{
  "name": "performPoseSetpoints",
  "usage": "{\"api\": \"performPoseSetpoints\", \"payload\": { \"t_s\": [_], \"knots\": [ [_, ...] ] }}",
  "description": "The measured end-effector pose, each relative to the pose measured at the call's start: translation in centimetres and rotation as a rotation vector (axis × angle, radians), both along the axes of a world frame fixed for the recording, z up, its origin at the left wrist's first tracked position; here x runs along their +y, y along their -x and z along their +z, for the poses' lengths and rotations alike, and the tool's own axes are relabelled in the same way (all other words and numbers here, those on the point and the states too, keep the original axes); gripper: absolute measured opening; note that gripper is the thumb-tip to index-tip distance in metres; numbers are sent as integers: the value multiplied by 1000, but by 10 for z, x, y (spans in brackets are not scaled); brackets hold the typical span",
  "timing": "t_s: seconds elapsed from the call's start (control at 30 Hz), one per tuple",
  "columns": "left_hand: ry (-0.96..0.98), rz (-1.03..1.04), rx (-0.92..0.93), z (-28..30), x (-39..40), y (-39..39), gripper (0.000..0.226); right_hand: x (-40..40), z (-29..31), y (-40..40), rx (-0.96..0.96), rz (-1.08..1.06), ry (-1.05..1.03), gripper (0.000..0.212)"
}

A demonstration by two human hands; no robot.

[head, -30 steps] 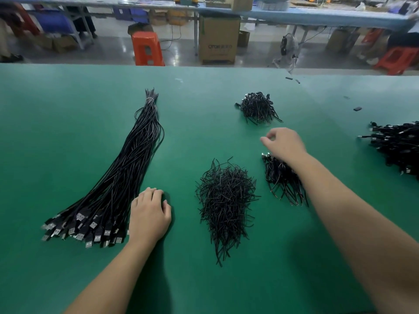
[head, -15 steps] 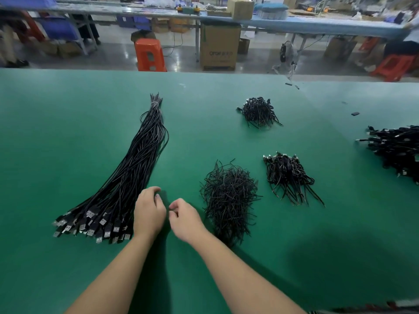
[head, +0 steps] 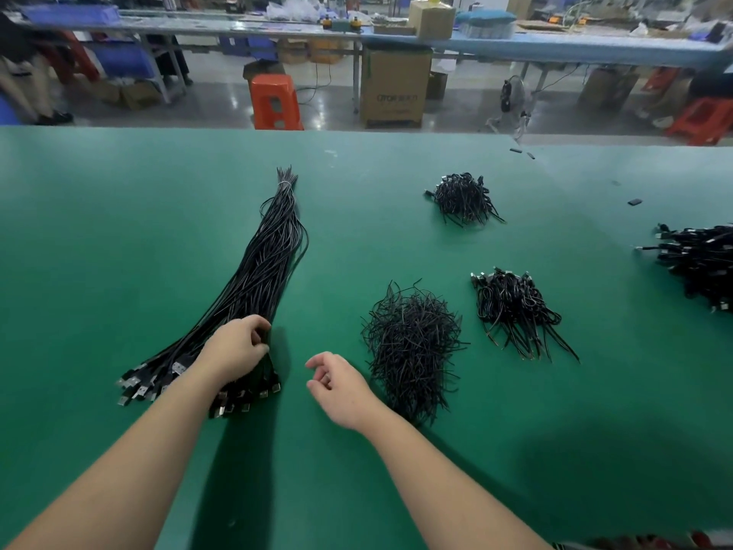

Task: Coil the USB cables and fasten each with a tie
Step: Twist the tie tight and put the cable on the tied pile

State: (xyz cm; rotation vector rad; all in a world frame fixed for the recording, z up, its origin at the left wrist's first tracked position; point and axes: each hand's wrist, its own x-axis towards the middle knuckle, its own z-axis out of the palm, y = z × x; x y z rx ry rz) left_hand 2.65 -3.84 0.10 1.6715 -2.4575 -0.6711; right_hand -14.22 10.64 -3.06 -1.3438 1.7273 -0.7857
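Gripping cable bundle (head: 254, 287), left hand (head: 234, 349) | right hand (head: 341, 387) relaxed | green table (head: 119, 232)

My left hand (head: 238, 347) pinches cables at the bundle (head: 261, 279); my right hand (head: 341, 387) hovers loosely curled beside the ties (head: 412, 343).

A factory assembly floor: a long green-covered worktable (head: 119, 216) bearing bulk heaps of black cables (head: 261, 279), another workbench (head: 555, 45) behind, cardboard cartons (head: 394, 89), orange plastic stools (head: 275, 102) on polished concrete.
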Motion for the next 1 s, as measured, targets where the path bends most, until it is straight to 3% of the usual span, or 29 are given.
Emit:
{"api": "performPoseSetpoints", "payload": {
  "t_s": [0.17,0.3,0.57,0.67,0.77,1.0],
  "knots": [
    [93,-207,-380,3,6,1,58,0,1,0,-15,2,-9,26],
    [153,-238,-455,1,10,6,44,1,-1,0,-19,1,0,26],
    [411,-289,-179,-14,22,-1,12,1,-1,0,1,2,1,35],
    [441,-342,-170,-15,24,-1,10,1,-2,-2,52,25,11,50],
    [424,-346,-145,-17,27,0,17,2,-4,-5,99,61,16,47],
    [181,55,-8,-11,45,17,30,4,-8,-8,128,80,0,45]
  ]
}}
